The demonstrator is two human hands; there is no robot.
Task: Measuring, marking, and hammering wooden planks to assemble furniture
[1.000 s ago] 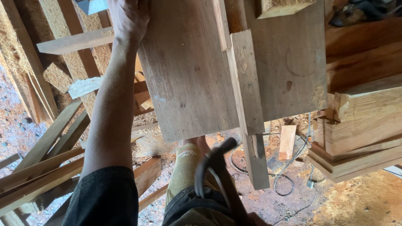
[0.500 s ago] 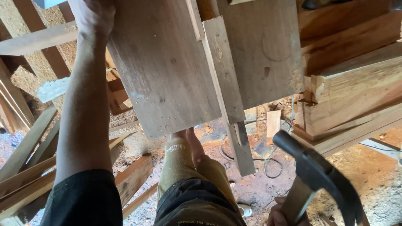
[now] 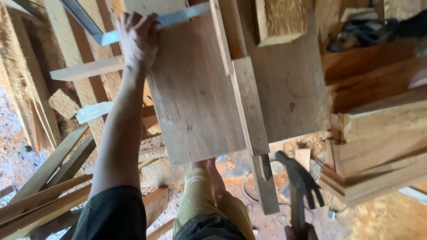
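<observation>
In the head view, the left hand [image 3: 137, 38] lies at the far left corner of the broad wooden board [image 3: 195, 93], fingers [image 3: 147, 22] curled together over a flat metal square [image 3: 133, 29] and pinning it against the board's edge, probably to keep both tool and panel from shifting. The board itself rests flat on the wooden structure, its near end jutting out over the person's knee [image 3: 195, 186], which seems tucked beneath it as a prop. Along the board's right edge runs a narrower wooden slat [image 3: 251, 111], touching it and reaching further down past the board's near end. Right of that slat, below the board's near corner, the claw hammer [image 3: 300, 182] stands head-up, gripped low on its handle by the right hand [image 3: 299, 232]. That hand is cut off by the bottom edge, so only a sliver shows; its fingers appear closed about the handle. Left of the board, loose offcut planks [image 3: 49, 178] lie in a heap on sawdust; what carries the board underneath is hidden.
</observation>
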